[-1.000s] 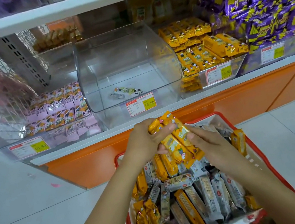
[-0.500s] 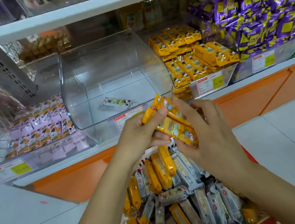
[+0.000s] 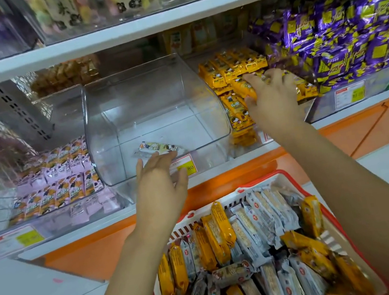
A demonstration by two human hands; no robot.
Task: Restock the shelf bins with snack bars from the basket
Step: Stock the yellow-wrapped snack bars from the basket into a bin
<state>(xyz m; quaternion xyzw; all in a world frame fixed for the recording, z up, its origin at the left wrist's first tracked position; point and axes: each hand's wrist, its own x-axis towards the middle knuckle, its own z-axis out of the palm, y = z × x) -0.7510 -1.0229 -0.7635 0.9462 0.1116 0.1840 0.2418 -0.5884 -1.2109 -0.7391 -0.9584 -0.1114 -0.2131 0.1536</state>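
A red basket [image 3: 258,181] at the bottom holds several yellow and white-silver snack bars [image 3: 245,244]. My right hand [image 3: 271,98] reaches into the bin of yellow bars [image 3: 229,69] on the shelf and grips a bunch of yellow bars against the pile there. My left hand [image 3: 160,186] hangs in front of the clear, nearly empty bin [image 3: 151,108], fingers spread, holding nothing. A single white bar [image 3: 158,148] lies on that bin's floor just beyond my fingertips.
Left of the clear bin is a bin of pink-and-orange packs [image 3: 57,180]. Purple-and-yellow packs [image 3: 340,43] fill the bin at right. A white shelf board [image 3: 167,24] runs overhead with more bins above. Price tags line the shelf edge; an orange plinth [image 3: 220,184] meets the tiled floor.
Both hands held the bunch of yellow bars over the basket. My right hand has carried it up and right into the yellow bin; my left hand has let go and opened.
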